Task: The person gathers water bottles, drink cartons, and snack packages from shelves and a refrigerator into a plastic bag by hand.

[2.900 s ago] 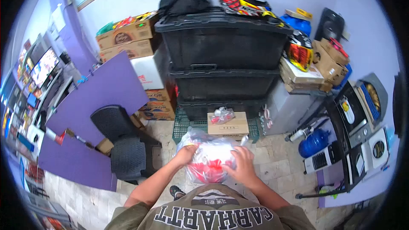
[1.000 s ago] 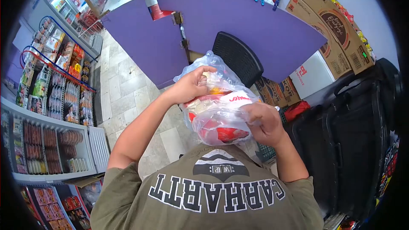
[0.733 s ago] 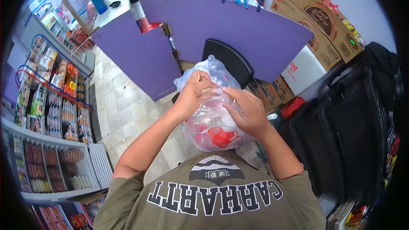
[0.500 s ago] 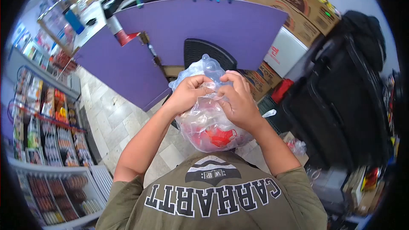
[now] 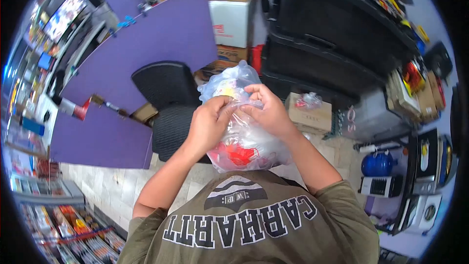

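A big clear plastic bag (image 5: 254, 137) hangs against my chest, with red and whitish items showing through its film. Its gathered neck is between my two hands, and the loose bluish top (image 5: 239, 74) spreads out beyond them. My left hand (image 5: 211, 120) pinches the neck from the left, thumb against fingers. From the right, my right hand (image 5: 266, 112) grips the same neck with thumb and forefinger. The two sets of fingertips are close together. What exactly is inside the bag cannot be made out.
Ahead to the left is a black chair (image 5: 168, 93) before a purple partition (image 5: 146, 39). Large black crates (image 5: 322, 58) are stacked ahead to the right, with a cardboard box (image 5: 309, 115) on the floor below. Shelves with a blue round container (image 5: 377, 165) stand at right.
My view and body have turned to the right, so the black crates are now ahead and the chair lies to the left. Both hands still hold the bag's neck.
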